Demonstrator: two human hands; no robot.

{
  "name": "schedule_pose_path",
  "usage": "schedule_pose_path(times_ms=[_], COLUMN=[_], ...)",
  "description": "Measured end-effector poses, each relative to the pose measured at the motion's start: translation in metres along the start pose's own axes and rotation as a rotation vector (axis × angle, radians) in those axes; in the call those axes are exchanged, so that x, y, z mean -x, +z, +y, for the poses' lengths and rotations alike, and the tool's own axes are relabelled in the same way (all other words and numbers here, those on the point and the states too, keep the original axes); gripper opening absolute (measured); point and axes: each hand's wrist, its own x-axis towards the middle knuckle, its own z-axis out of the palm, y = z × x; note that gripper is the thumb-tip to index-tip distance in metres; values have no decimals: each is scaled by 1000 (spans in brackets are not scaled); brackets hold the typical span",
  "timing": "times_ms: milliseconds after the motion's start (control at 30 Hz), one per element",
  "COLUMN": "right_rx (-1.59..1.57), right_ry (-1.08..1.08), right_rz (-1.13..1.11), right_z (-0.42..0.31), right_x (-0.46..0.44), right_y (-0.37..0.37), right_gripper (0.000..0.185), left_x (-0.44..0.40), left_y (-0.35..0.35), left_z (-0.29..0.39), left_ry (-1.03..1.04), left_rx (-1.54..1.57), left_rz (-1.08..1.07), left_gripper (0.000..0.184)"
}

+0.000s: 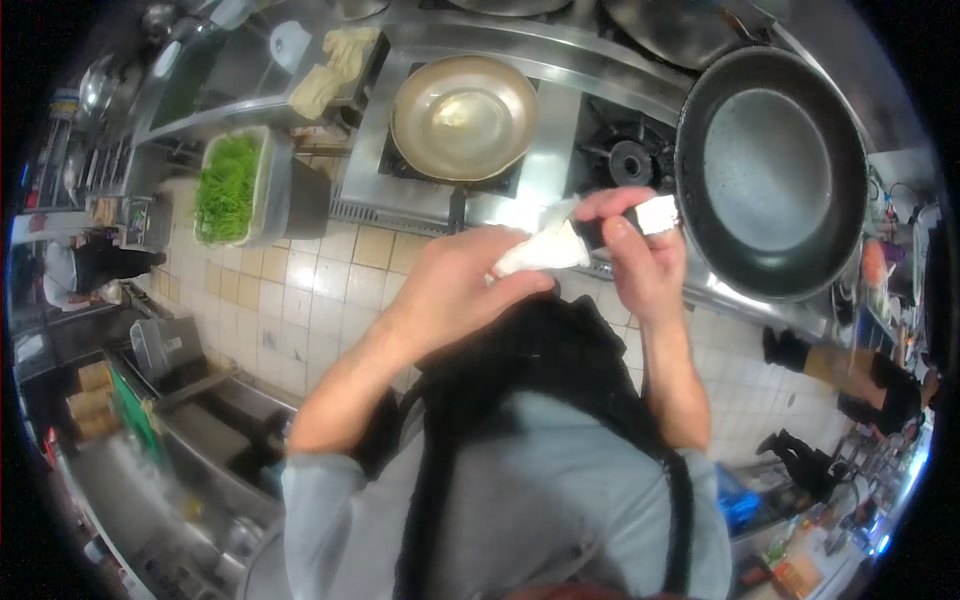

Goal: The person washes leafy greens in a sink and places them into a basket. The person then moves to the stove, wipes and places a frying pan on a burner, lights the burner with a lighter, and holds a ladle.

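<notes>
My left hand [465,285] is closed around a crumpled white cloth or paper [548,250], held in front of my apron at the stove's edge. Beside it, my right hand [648,265] pinches a small dark item [595,235] whose kind I cannot make out. A white piece [657,214] shows at the fingers of that hand. Beyond my hands, a light-coloured frying pan [465,118] with something pale and shiny in its middle sits on the stove, its dark handle pointing toward me. A large black pan [770,170] stands to the right of my right hand.
A gas burner [632,160] lies between the pans. On the left stands a container of chopped greens [232,190], with a crumpled beige cloth [335,70] farther back. People are at the far left [85,272] and right [870,385]. A tiled floor [300,290] runs below.
</notes>
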Motion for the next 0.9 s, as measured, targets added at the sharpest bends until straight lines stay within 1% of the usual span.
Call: schedule_pose_path(times_ms=[33,100,333,433,467,500,533,567,600,667,700,767,833,900], right_rx=[-18,-28,-41,-163,-150,-111,-76,-87,-89,-131,-152,-100,-50,-161], right_ry=[-9,1,33,106,95,125,159,234,233,301,321,346,361,529], right_rz=[-4,-12,16,-14,8,-17,-48,-41,-32,4,11,37,46,164], right_z=[2,3,1,3,6,11,15,17,26,48,51,66,65,61], right_x=[0,1,4,6,8,11,13,17,20,27,27,29,31,37], right_y=[-1,1,7,10,8,5,4,7,7,6,4,-7,-17,-25], right_gripper=[15,15,13,13,13,12,12,12,12,14,17,18,19,23], left_x=[-2,-6,-11,-17,-15,-12,-11,-9,-6,-2,-3,-4,-11,-16], left_y=[-1,-1,-3,6,18,27,29,29,28,34,39,47,58,73], left_z=[2,7,16,11,-5,-17,-22,-26,-31,-40,-47,-57,-64,-70], left_ry=[3,-10,34,53,52,45,53,-176,-413,-390,-380,-366,-357,-353], left_rx=[4,-45,-119,-64,51,167,172,429,681,661,637,620,618,615], left_rz=[2,-25,-165,-215,-202,-190,-206,-374,-536,-562,-540,-509,-495,-480], left_gripper=[41,33,32,32,30,28,28,27,28,28,27,25,25,25])
